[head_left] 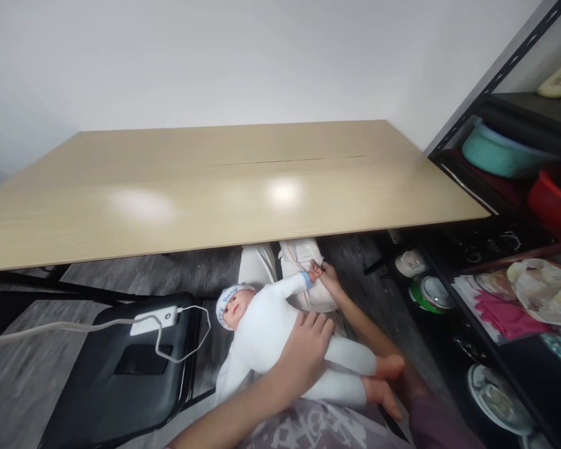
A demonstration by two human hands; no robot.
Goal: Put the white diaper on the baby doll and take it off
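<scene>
A baby doll (262, 330) in a white suit and a white cap with blue lettering lies across my lap, head to the left, bare feet to the right. My left hand (306, 349) rests flat on the doll's belly, fingers spread over it. My right hand (325, 274) reaches under the table edge and pinches the doll's raised hand at its blue cuff. Behind that hand sits a white bag or bundle (303, 274), partly hidden by the tabletop.
A long light wooden table (215, 187) spans the view in front of me. A black chair (121, 368) at the left carries a white power bank (154, 321) with a cable. A dark metal shelf (495, 249) at the right holds bowls, plates and cloths.
</scene>
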